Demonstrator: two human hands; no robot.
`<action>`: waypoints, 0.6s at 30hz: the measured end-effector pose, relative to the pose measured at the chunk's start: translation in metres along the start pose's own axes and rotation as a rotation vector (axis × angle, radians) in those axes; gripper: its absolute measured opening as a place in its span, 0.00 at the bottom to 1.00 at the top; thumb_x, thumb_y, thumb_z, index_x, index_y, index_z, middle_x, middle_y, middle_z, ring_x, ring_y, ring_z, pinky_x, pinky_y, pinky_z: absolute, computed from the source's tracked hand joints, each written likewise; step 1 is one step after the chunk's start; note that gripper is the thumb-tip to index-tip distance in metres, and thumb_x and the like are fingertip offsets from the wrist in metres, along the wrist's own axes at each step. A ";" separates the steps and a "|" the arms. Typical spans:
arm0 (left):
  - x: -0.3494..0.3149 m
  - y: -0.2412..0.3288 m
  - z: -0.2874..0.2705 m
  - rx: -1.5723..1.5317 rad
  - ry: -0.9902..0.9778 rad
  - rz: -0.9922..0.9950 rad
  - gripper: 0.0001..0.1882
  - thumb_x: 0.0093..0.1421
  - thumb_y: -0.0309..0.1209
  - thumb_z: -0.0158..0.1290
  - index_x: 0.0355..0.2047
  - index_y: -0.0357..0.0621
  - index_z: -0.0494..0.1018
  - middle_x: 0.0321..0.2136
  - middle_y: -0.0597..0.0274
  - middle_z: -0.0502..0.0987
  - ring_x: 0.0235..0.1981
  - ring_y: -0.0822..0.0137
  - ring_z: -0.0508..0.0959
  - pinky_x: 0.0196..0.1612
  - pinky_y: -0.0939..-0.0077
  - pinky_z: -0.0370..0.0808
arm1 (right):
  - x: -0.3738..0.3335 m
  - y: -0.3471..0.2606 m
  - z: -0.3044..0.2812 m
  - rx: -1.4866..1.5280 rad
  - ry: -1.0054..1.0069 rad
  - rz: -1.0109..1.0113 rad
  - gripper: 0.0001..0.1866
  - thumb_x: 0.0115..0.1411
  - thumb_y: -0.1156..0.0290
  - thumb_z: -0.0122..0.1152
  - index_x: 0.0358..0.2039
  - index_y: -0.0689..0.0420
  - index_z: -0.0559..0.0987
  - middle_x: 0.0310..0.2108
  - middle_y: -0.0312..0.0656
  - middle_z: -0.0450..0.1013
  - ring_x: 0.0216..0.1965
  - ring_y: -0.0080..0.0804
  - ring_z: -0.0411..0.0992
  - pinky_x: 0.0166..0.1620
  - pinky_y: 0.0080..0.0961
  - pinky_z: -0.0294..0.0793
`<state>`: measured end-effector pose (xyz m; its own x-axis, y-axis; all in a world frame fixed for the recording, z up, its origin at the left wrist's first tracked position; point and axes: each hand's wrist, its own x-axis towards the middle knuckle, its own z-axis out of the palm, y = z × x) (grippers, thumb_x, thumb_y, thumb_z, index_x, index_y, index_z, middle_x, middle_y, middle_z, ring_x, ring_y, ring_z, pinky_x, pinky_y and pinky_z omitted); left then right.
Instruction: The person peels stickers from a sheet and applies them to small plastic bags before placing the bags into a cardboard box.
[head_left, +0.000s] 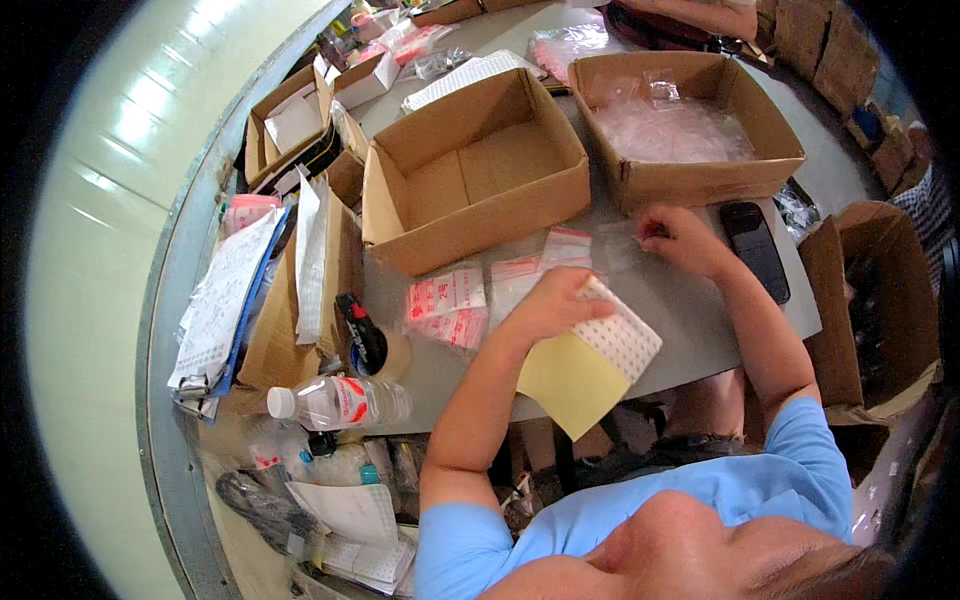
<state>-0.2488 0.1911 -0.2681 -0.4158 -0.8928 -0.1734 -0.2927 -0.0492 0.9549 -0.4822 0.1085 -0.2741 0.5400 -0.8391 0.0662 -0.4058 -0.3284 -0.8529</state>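
My left hand (566, 306) is closed on a label sheet (625, 338), white with rows of small dark marks. Its yellow part (572, 382) hangs over the table's front edge. My right hand (685, 240) is curled above the table, fingertips pinched together; whatever is between them is too small to make out. Just left of those fingertips lies a small clear plastic bag (620, 246). Small zip bags with red print (446, 303) are spread on the table, and more red-edged bags (565, 248) lie behind my left hand.
An empty cardboard box (475, 175) stands ahead; another box (700, 180) holds clear bags. A black phone (755, 250) lies at right. Leftward are a utility knife (362, 335), tape roll (392, 355), plastic bottle (340, 402) and clipboard (235, 300). An open carton (885, 300) stands far right.
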 end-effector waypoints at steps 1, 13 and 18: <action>0.001 0.000 0.006 0.019 -0.118 0.065 0.14 0.48 0.32 0.61 0.30 0.35 0.73 0.24 0.59 0.76 0.26 0.73 0.75 0.29 0.74 0.72 | 0.002 0.000 0.002 -0.145 -0.024 -0.046 0.09 0.48 0.82 0.57 0.32 0.62 0.71 0.28 0.41 0.71 0.33 0.30 0.69 0.39 0.26 0.70; -0.008 -0.008 0.049 0.377 -0.471 0.360 0.20 0.49 0.40 0.59 0.37 0.37 0.73 0.33 0.46 0.75 0.35 0.53 0.76 0.37 0.64 0.72 | 0.005 -0.044 0.008 -0.889 -0.010 0.293 0.15 0.48 0.79 0.56 0.38 0.58 0.68 0.32 0.50 0.72 0.38 0.48 0.71 0.40 0.39 0.69; -0.010 -0.024 0.056 0.445 -0.374 0.443 0.23 0.49 0.41 0.59 0.41 0.38 0.72 0.38 0.45 0.74 0.41 0.49 0.74 0.42 0.60 0.71 | 0.018 -0.066 0.043 -0.622 -0.291 0.113 0.13 0.50 0.76 0.56 0.38 0.58 0.67 0.32 0.50 0.73 0.38 0.49 0.72 0.39 0.40 0.69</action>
<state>-0.2856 0.2260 -0.3023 -0.8192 -0.5704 0.0603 -0.3177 0.5387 0.7803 -0.4142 0.1335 -0.2386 0.6099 -0.7610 -0.2210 -0.7714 -0.5063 -0.3854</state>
